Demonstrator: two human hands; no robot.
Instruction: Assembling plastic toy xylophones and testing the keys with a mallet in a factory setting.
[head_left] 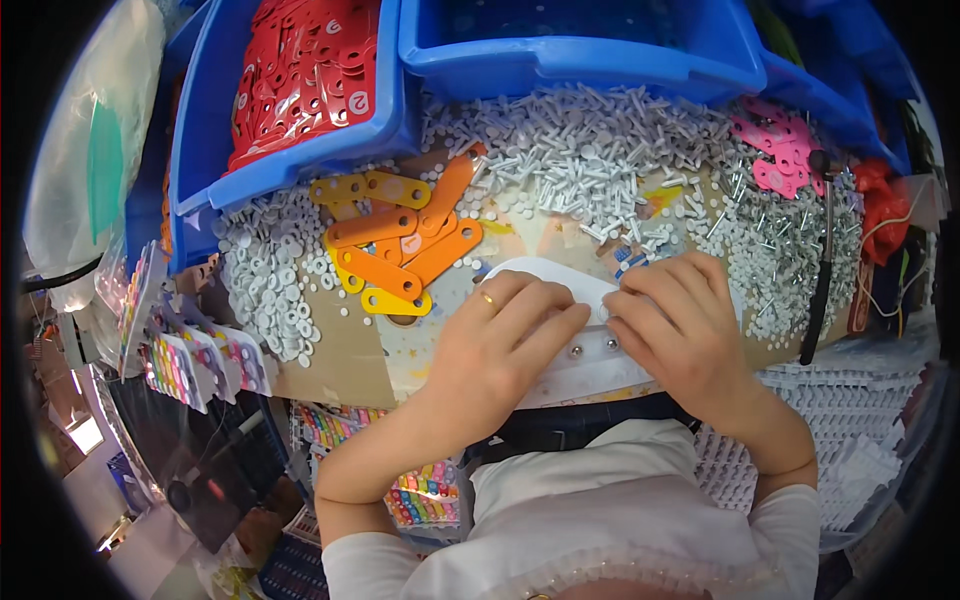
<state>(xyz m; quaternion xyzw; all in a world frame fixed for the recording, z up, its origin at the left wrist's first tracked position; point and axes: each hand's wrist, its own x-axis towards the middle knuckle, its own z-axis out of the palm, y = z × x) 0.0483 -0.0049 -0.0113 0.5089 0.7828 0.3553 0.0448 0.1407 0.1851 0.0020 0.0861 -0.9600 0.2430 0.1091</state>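
Together, the left hand [497, 345] and right hand [680, 330] press closed fingers onto a white strip [590, 370] with two metal studs, pinning it flat at the table's [340, 365] near edge. Orange and yellow tags [400, 245] and heaps of white pegs [580, 160] lie just beyond, within easy reach.

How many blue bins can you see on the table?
2 clearly: one blue bin at upper left holding red tags, another blue bin at top centre. More blue at the upper right edge may be a third, mostly hidden.
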